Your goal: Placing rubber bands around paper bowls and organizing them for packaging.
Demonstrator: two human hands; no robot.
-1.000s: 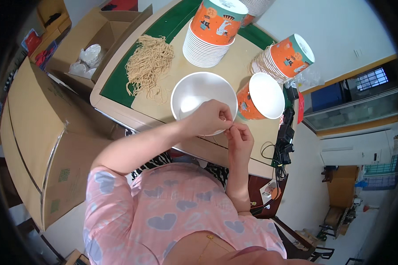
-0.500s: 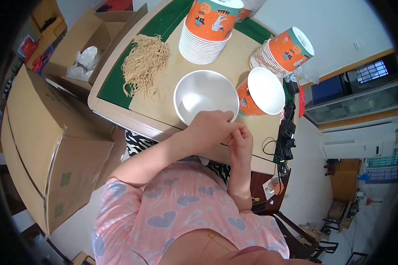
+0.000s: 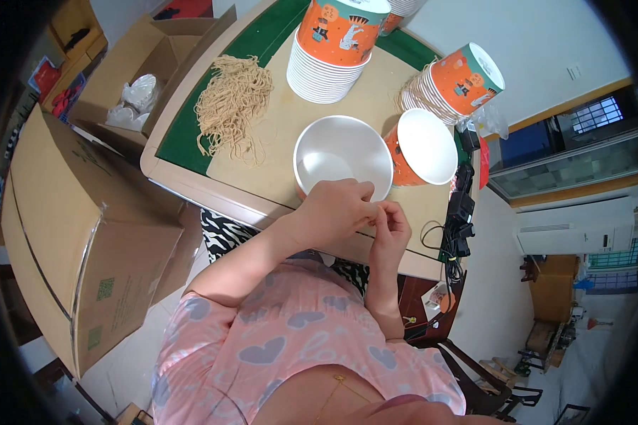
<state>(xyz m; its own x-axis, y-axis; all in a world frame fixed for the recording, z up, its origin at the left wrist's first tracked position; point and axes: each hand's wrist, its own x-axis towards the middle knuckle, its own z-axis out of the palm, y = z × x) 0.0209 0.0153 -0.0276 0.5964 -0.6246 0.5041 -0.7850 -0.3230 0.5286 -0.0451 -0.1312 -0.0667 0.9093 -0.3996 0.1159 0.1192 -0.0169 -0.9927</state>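
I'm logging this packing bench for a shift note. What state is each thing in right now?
Left hand: fingers pinched together, meeting the right hand at the table edge.
Right hand: fingertips pinched against the left; anything held is too small to tell.
White bowl: upright, looks empty.
Orange cup: tipped toward the camera, empty.
Noodle pile: loose on the mat.
Cup stacks: nested.
Open carton: flaps open, bags inside.
Large carton: closed.
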